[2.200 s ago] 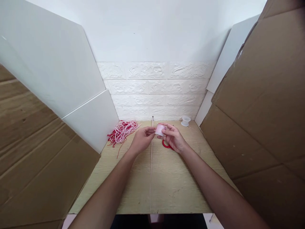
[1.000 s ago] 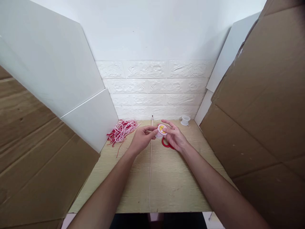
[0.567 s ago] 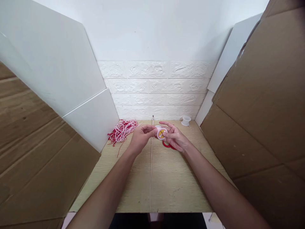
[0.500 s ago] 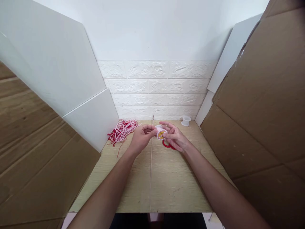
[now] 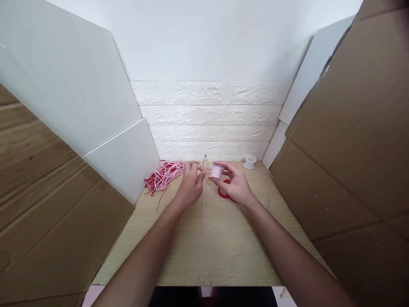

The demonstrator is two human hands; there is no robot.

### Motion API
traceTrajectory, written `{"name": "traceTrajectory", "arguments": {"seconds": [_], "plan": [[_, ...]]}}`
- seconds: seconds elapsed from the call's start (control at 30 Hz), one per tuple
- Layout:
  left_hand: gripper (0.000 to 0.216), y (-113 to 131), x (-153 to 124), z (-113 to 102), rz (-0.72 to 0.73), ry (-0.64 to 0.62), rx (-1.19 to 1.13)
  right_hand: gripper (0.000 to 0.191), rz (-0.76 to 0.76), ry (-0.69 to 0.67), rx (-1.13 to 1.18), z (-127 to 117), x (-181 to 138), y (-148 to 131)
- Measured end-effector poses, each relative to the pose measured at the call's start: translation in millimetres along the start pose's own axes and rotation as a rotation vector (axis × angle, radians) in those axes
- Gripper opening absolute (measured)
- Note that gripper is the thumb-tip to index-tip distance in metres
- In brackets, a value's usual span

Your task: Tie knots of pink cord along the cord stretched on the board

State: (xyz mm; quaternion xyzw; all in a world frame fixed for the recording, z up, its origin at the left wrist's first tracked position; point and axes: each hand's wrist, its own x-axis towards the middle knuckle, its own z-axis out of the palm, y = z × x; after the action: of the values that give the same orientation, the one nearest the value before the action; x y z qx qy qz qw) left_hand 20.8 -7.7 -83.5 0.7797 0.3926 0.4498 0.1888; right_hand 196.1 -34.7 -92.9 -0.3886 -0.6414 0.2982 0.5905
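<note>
A spool of pale pink thread (image 5: 216, 171) is held between the thumb and fingers of my right hand (image 5: 238, 183), its yellow-labelled end turned downward. My left hand (image 5: 191, 183) pinches with thumb and forefinger at the stretched cord (image 5: 202, 226), left of the spool. A short length of thread spans from the spool toward the left fingertips. The cord runs from a small dark fixing (image 5: 205, 156) at the wall's foot to the table's front edge. What exactly lies between the left fingertips is too small to see clearly.
Red-handled scissors (image 5: 223, 189), partly hidden, lie under my right hand. A tangled pile of red and pink-white cords (image 5: 162, 175) is at the back left. An empty white spool (image 5: 249, 161) stands at the back right. Cardboard sheets (image 5: 345, 170) flank the table (image 5: 236, 256).
The spool has turned from showing its yellow label to showing its wound side. It has moved slightly away from my left fingers, with thread now visible between them.
</note>
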Motion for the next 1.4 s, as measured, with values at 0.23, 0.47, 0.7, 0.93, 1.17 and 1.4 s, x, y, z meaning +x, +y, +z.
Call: {"name": "traceTrajectory", "arguments": {"seconds": [0.23,0.47,0.7,0.93,1.17,1.4], "plan": [[0.013,4,3,-5,-0.032,0.010,0.018,0.045,-0.215,0.047,-0.250,-2,-2,-3],[0.011,6,3,-6,-0.058,0.053,0.020,0.049,-0.264,0.069,-0.406,-5,-1,-5],[0.010,6,3,-8,-0.030,0.135,0.046,0.050,-0.241,0.068,-0.435,-5,-1,-5],[0.012,2,5,-12,-0.123,0.218,0.015,0.049,-0.229,0.100,-0.368,-6,0,4],[0.020,-17,11,-14,-0.294,0.376,-0.211,0.046,-0.232,0.112,-0.370,-7,1,5],[0.025,-24,21,-24,-0.577,0.579,-0.617,0.046,-0.275,0.121,-0.411,-8,1,4]]}}
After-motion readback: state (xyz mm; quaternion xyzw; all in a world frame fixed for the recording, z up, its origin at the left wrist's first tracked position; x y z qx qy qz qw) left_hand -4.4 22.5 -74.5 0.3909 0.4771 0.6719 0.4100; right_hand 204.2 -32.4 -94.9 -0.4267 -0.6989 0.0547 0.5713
